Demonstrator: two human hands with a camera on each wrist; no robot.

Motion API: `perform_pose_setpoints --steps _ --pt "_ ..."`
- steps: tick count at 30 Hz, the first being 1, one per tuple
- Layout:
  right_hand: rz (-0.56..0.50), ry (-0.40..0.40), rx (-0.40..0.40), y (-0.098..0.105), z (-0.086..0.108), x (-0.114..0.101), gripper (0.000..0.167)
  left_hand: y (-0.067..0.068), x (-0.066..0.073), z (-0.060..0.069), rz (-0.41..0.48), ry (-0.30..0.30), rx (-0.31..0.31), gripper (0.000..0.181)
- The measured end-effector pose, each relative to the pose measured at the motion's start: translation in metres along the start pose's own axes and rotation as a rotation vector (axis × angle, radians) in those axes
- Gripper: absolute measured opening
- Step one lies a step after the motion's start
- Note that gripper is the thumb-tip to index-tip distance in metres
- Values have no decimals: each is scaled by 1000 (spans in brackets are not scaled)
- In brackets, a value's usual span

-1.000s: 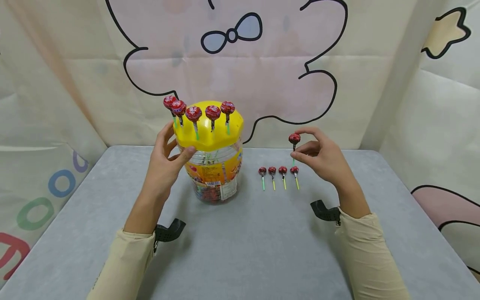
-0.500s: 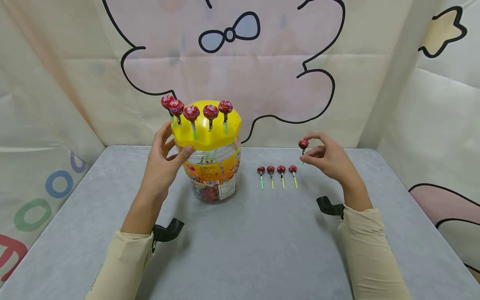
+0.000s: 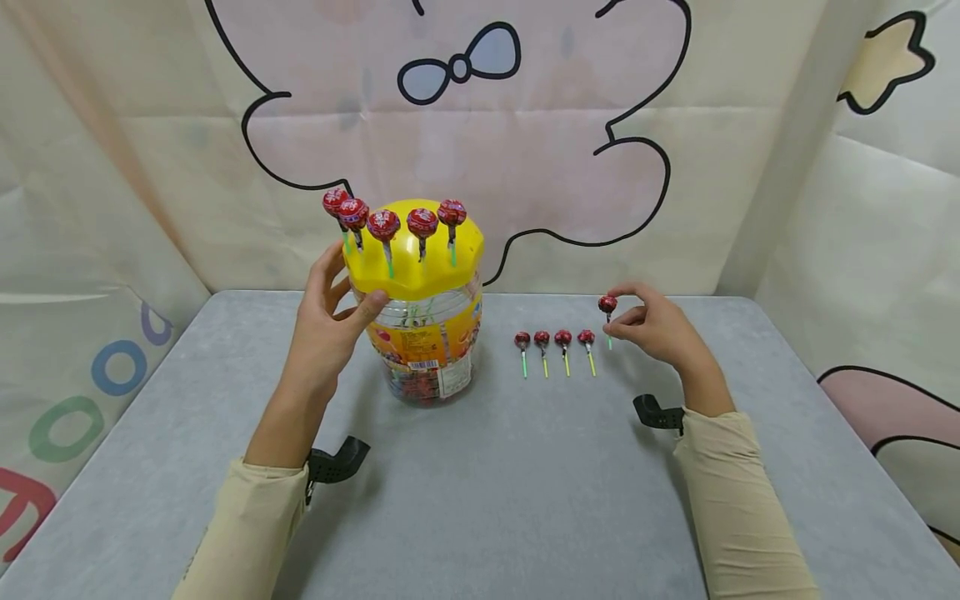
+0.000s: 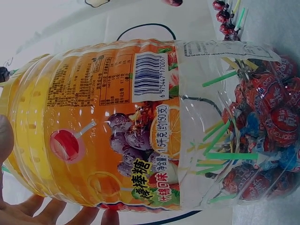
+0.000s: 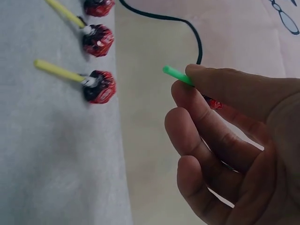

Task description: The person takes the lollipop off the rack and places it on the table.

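Note:
A clear plastic candy jar [image 3: 423,346] with an orange label stands on the table, several lollipops sticking up from its yellow lid [image 3: 411,279]. My left hand [image 3: 322,333] grips the jar just below the lid's edge, thumb in front and fingers round the side. Red-wrapped lollipops [image 4: 281,117] fill the jar's bottom in the left wrist view. To the right, my right hand [image 3: 656,329] pinches a red lollipop [image 3: 607,304] by its green stick [image 5: 176,75], head up, above the table. Left of that hand lies a row of several lollipops [image 3: 563,337], heads toward the back.
The grey table [image 3: 487,500] runs to a printed cloth backdrop [image 3: 525,167] close behind the jar. Cloth walls [image 3: 97,250] rise at both sides. A black wrist camera mount [image 3: 337,461] sticks out inward from each forearm.
My right hand has moved right and then down toward the table with the lollipop, now beside the row's right end. My left hand and the jar stay in place.

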State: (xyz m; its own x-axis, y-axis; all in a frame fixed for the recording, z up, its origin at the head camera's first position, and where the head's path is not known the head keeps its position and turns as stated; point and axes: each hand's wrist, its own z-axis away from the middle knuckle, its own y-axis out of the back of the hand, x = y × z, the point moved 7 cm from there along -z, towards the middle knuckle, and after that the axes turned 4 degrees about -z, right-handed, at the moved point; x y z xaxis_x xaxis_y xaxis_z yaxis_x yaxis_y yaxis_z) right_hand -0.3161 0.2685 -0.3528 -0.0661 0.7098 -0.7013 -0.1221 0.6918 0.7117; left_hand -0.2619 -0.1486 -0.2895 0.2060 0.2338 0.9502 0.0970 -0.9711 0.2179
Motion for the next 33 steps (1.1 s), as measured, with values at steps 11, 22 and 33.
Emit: perform_pose_setpoints --steps 11,22,33 --pt "23 -71 -48 -8 -7 24 58 0 0 0 -5 10 1 77" --pt "59 -88 -91 -11 -9 40 57 0 0 -1 -15 14 5 76" --pt "50 -93 -136 -21 -12 53 58 1 0 0 -17 10 -2 76"
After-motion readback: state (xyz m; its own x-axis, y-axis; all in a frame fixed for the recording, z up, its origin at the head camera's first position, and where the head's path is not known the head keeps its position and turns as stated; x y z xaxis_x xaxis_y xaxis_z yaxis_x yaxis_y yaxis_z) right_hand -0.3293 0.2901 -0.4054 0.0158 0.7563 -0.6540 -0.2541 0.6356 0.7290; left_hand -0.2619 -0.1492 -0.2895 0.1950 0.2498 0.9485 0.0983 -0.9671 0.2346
